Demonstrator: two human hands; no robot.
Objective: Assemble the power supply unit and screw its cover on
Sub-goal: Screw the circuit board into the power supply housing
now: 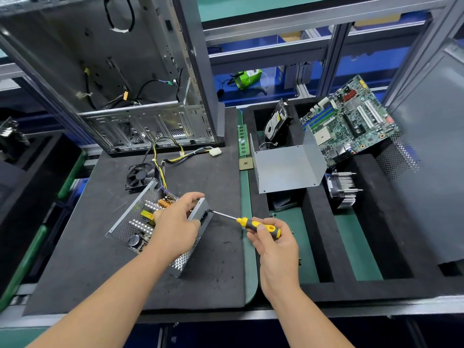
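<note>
The open power supply (pixel 140 222) lies on the dark foam mat (pixel 100 259), its circuit board and coils uncovered. The left hand (pixel 175 227) rests over it, fingers curled around its right end wall. The right hand (pixel 272 243) grips the yellow-and-black handle of a screwdriver (pixel 258 226), whose tip touches that same end wall. The grey metal cover (pixel 286 167) sits apart to the right, on the foam tray (pixel 313 247), beside a motherboard (pixel 351 121). A small fan (pixel 139 175) lies behind the power supply.

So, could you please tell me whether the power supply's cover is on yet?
Off: the power supply shows its bare components, and the cover sits apart on the tray.
</note>
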